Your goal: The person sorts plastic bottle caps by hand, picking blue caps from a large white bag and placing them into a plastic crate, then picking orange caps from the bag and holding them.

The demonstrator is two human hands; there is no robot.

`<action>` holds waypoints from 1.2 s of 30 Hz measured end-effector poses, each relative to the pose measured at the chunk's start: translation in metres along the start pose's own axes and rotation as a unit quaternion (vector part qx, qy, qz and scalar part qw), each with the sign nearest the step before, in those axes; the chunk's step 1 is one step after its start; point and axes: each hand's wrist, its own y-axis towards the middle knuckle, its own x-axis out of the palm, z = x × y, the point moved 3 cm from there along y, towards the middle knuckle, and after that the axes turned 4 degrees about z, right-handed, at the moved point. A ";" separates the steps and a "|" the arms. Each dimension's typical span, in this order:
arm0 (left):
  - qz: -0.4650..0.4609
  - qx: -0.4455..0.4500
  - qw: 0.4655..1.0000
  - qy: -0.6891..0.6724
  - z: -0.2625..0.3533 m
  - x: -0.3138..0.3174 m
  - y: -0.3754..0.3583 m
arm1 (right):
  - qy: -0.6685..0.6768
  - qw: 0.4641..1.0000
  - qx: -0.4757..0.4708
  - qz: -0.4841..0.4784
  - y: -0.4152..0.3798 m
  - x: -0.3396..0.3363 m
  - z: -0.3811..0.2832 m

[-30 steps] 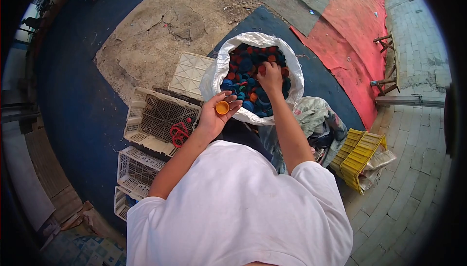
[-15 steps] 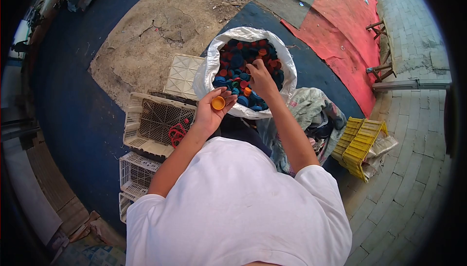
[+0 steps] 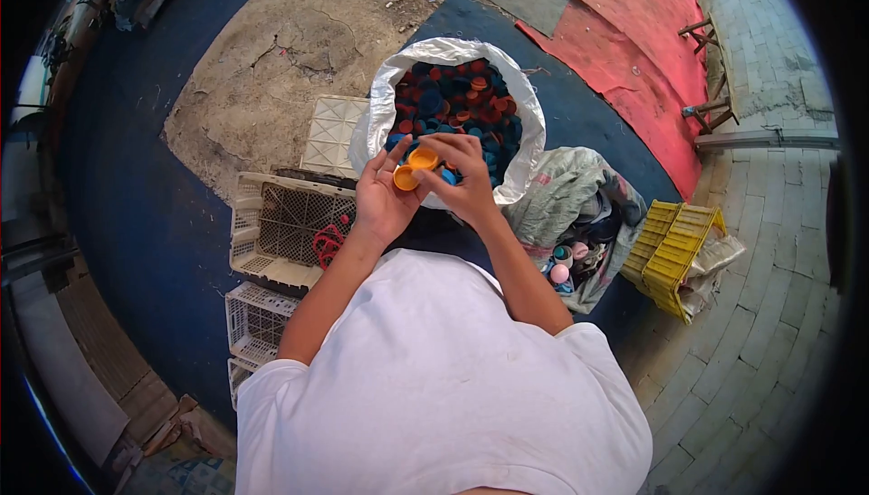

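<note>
An orange bottle cap (image 3: pixel 405 178) rests in my left hand (image 3: pixel 383 204), against the fingers. Pinched between thumb and fingers of my right hand (image 3: pixel 462 180) is a second orange cap (image 3: pixel 423 159), right beside the first and seemingly touching it. Both hands are over the near rim of a white woven sack (image 3: pixel 536 133). Loose caps (image 3: pixel 453 101) in blue, red, orange and dark green fill the sack; my hands hide those nearest me.
Left of the sack are a cream plastic crate (image 3: pixel 246 223) holding red cord (image 3: pixel 329 246) and a smaller white crate (image 3: pixel 249 321). On the right lie a greyish sack (image 3: pixel 566 192) of mixed items and yellow crates (image 3: pixel 674 246). A wooden stool (image 3: pixel 711 110) stands farther off.
My right hand has come out of the pile of caps toward my left hand, bringing an orange cap beside the one held there. The view has shifted slightly.
</note>
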 end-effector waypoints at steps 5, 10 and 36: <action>0.037 0.033 0.998 0.034 -0.001 0.000 0.002 | -0.032 0.996 -0.056 -0.059 -0.004 -0.008 -0.005; 0.050 0.027 0.998 0.005 0.000 -0.009 -0.003 | -0.029 0.997 0.067 -0.018 0.019 -0.031 0.055; 0.011 0.014 1.000 0.005 0.006 -0.006 -0.012 | -0.409 0.901 -0.014 -0.146 -0.001 0.014 0.118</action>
